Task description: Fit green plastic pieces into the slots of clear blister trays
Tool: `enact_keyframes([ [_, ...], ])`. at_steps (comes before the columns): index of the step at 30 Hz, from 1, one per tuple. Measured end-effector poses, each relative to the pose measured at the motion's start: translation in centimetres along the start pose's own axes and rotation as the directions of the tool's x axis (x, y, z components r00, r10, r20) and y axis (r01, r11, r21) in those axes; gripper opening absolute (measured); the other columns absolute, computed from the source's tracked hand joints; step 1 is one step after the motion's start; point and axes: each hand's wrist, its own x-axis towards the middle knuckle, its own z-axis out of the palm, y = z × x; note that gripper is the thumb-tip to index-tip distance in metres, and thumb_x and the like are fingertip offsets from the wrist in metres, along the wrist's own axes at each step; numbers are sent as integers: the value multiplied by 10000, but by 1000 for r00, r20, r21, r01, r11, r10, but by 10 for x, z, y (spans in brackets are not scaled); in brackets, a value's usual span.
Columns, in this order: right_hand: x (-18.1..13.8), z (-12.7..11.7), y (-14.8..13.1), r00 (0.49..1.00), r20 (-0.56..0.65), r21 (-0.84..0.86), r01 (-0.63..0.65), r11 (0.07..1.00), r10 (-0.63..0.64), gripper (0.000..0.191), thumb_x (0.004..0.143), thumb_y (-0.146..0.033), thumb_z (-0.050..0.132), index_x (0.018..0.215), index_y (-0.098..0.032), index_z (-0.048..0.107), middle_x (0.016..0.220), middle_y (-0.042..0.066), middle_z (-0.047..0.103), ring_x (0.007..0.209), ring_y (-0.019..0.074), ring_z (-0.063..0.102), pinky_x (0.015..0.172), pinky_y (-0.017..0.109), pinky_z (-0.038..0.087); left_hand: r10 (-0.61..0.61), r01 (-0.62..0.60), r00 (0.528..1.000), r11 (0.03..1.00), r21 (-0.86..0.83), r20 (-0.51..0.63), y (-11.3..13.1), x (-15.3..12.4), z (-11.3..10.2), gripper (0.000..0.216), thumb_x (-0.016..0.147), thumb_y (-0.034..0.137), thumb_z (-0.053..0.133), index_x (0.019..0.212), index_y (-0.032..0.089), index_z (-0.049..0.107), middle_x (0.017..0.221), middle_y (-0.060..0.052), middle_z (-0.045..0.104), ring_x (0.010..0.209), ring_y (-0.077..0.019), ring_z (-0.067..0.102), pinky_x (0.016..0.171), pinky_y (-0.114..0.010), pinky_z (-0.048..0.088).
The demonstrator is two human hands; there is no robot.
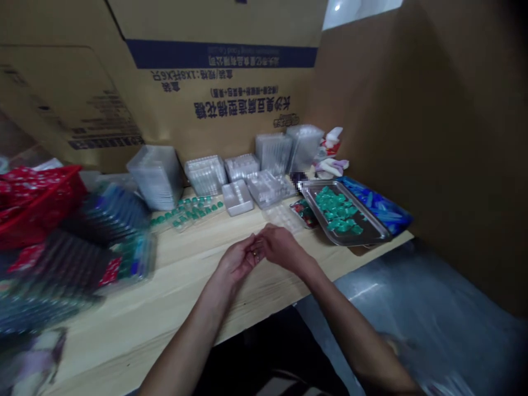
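My left hand and my right hand meet over the middle of the wooden table. The left palm is turned up with its fingers curled, and the right fingers close down against them. Whatever lies between the fingertips is hidden. Just beyond the hands is a clear plastic tray lying flat. To the right, a metal tray bears a heap of green wrapped pieces. Farther left, clear trays hold rows of green pieces.
Stacks of clear plastic trays line the back, before a large printed cardboard box. On the left are a red basket and blurred stacks of filled packs. A blue packet lies beside the metal tray, near the table's right edge.
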Motion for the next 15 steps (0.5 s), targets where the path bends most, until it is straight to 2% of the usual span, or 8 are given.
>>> enact_keyframes([
  [2, -7, -1, -10, 993, 100, -193, 88, 977, -69, 232, 820, -95, 473, 901, -116, 690, 948, 152, 691, 943, 270, 605, 845, 410, 415, 20, -21, 1000, 1000, -19, -22, -1, 9, -1, 133, 888, 38, 543, 845, 87, 659, 742, -80, 711, 629, -118, 680, 627, -203, 575],
  [5, -17, -2, -21, 977, 136, -226, 192, 955, -164, 260, 799, -84, 509, 976, -104, 698, 1073, 186, 680, 1087, 308, 571, 933, 454, 394, 1, -4, 999, 998, -60, -47, -3, 18, 2, 130, 857, 4, 552, 844, 87, 651, 777, -79, 715, 654, -123, 688, 634, -197, 576],
  [8, -21, -6, -16, 977, 10, -10, 212, 977, -212, 331, 820, -67, 481, 1078, -126, 679, 1128, 162, 677, 1115, 259, 576, 953, 407, 421, 2, -7, 999, 994, -108, -48, 0, 23, 14, 133, 867, 11, 535, 832, 94, 633, 729, -59, 688, 597, -108, 656, 601, -191, 562],
  [11, -14, -16, 6, 968, -204, 228, 192, 955, -146, 392, 884, -76, 400, 1161, -212, 642, 1116, 85, 689, 1044, 197, 611, 905, 348, 460, 43, -49, 998, 989, -139, -50, 9, 31, 35, 179, 922, 60, 468, 835, 113, 615, 641, -26, 628, 511, -91, 590, 534, -178, 515],
  [13, -3, -25, 25, 970, -231, 211, 126, 969, -76, 372, 905, -108, 391, 1154, -212, 647, 1090, 86, 679, 1007, 197, 613, 880, 333, 461, 31, -35, 999, 990, -133, -38, 17, 41, 52, 262, 983, 173, 392, 850, 120, 612, 635, -38, 611, 519, -112, 586, 534, -204, 508],
  [15, 8, -35, 42, 985, -171, 36, 36, 999, -29, 348, 900, -150, 430, 1165, -181, 653, 1081, 117, 654, 1016, 231, 591, 885, 352, 439, -17, 15, 1000, 995, -98, -17, 25, 53, 71, 385, 1015, 303, 314, 887, 108, 621, 630, -56, 598, 519, -137, 573, 523, -234, 493],
])
